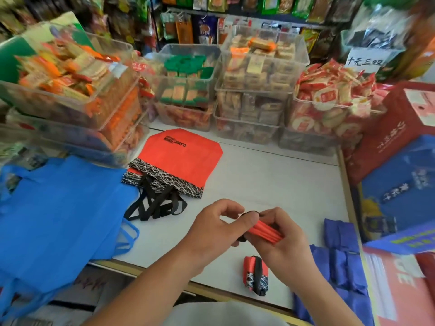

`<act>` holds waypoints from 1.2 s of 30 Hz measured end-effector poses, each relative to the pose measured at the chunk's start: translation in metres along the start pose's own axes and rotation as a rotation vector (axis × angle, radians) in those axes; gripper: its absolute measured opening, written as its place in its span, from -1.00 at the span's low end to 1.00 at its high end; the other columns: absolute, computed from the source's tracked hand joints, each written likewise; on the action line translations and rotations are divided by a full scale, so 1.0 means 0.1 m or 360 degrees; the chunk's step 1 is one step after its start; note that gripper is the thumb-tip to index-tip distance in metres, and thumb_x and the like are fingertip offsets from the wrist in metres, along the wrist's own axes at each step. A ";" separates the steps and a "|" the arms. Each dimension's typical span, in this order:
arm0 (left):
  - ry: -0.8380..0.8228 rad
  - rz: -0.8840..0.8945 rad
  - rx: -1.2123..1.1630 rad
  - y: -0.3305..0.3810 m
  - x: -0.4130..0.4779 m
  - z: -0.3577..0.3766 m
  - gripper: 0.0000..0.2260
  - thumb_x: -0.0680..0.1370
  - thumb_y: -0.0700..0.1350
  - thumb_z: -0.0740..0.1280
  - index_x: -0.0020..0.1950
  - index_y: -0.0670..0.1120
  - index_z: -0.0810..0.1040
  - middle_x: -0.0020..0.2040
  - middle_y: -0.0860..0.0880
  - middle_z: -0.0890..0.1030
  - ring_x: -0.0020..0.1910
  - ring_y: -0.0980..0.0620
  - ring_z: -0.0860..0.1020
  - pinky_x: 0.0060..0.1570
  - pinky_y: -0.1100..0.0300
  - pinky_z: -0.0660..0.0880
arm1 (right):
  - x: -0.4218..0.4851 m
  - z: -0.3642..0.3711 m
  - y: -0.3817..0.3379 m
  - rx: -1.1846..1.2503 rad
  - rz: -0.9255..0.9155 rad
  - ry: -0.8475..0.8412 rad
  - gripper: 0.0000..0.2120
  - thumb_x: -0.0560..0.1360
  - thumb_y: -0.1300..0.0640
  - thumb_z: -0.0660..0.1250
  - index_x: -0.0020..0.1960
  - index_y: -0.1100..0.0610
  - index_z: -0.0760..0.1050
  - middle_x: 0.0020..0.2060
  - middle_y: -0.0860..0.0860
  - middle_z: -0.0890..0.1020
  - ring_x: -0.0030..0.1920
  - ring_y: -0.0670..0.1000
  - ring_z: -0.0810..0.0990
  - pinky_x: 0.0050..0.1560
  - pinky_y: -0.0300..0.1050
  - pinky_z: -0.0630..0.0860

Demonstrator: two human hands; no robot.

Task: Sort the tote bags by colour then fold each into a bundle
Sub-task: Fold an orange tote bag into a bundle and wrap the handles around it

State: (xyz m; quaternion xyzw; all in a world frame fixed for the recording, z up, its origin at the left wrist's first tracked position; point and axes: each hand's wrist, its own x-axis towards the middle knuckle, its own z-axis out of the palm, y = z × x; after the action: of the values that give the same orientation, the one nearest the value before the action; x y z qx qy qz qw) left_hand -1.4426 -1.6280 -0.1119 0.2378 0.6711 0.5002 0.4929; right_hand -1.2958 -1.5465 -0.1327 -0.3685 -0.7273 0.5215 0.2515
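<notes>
Above the white table I hold a tightly folded red tote bag between both hands. My left hand pinches its left end, where a black strap loops round. My right hand grips the right end from below. A finished red bundle tied with a black strap lies near the table's front edge. Flat red tote bags with black patterned tops and black handles lie stacked at the back left. Light blue tote bags are piled on the left. Folded purple-blue bags lie on the right.
Clear plastic bins of snack packets line the back of the table, with another stack at the left. Red and blue gift boxes stand along the right edge. Shelves of packaged goods fill the background.
</notes>
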 end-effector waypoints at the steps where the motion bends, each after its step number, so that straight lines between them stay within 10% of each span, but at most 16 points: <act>1: 0.0037 -0.0029 0.0006 -0.02 -0.01 0.01 -0.68 0.49 0.15 0.52 0.09 -0.04 0.65 0.01 -0.02 0.70 -0.11 0.00 0.72 0.03 0.03 0.67 | -0.01 0.00 0.00 -0.0001 0.0011 -0.0018 -0.69 0.45 0.32 0.55 -0.12 -0.01 0.49 -0.21 -0.01 0.72 -0.18 0.07 0.74 -0.15 0.13 0.64; 4: 0.0014 -0.0089 0.0084 -0.08 -0.06 0.07 -0.63 0.51 0.22 0.46 0.03 -0.08 0.67 -0.13 0.01 0.73 -0.16 0.18 0.68 -0.09 0.35 0.57 | -0.04 -0.05 -0.04 0.0082 0.0096 -0.0092 -0.70 0.46 0.34 0.52 -0.03 0.12 0.42 -0.25 0.05 0.72 -0.20 0.08 0.75 -0.15 0.15 0.65; 10: -0.0148 -0.0180 -0.0205 -0.13 -0.06 0.10 -0.69 0.58 0.02 0.45 0.11 -0.23 0.64 -0.01 -0.13 0.74 0.03 -0.08 0.71 0.21 -0.05 0.61 | -0.04 -0.18 -0.06 0.0009 0.0022 -0.0114 -0.72 0.39 0.21 0.61 -0.07 0.10 0.52 -0.21 -0.09 0.71 -0.25 -0.04 0.68 -0.27 -0.20 0.58; 19: -0.0326 -0.0248 -0.0378 -0.15 -0.10 0.10 -0.84 0.65 -0.15 0.36 0.15 -0.23 0.60 -0.01 -0.14 0.67 -0.03 -0.02 0.67 0.06 0.12 0.59 | -0.20 -0.21 0.05 0.0061 -0.0122 -0.0263 -0.64 0.52 0.30 0.45 0.00 -0.17 0.49 -0.11 -0.13 0.64 -0.17 -0.01 0.64 -0.18 -0.22 0.56; 28: 0.0239 0.0359 0.0928 -0.14 -0.05 0.31 -0.93 0.60 -0.11 0.32 -0.06 0.02 0.47 -0.14 0.09 0.54 -0.18 0.11 0.51 -0.14 0.13 0.49 | -0.07 -0.26 0.24 -0.0457 -0.0149 -0.0334 -0.80 0.56 0.09 0.39 0.00 -0.11 0.36 -0.16 -0.14 0.58 -0.14 -0.05 0.57 -0.16 -0.08 0.53; 36: 0.0152 0.0523 0.0814 -0.11 0.10 0.38 -0.90 0.62 -0.04 0.36 0.06 0.07 0.68 -0.04 0.10 0.56 -0.04 0.17 0.54 0.01 0.30 0.48 | 0.05 -0.40 0.21 -0.0288 0.0137 -0.0324 -0.73 0.50 0.06 0.53 -0.01 0.00 0.42 -0.25 -0.06 0.63 -0.26 -0.12 0.56 -0.26 -0.27 0.50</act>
State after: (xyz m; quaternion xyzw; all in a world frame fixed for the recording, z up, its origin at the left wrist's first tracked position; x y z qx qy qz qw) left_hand -1.4107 -1.6079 -0.1265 0.4358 0.7502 0.3985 0.2976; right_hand -1.2632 -1.5160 -0.1392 -0.3657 -0.7767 0.4987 0.1194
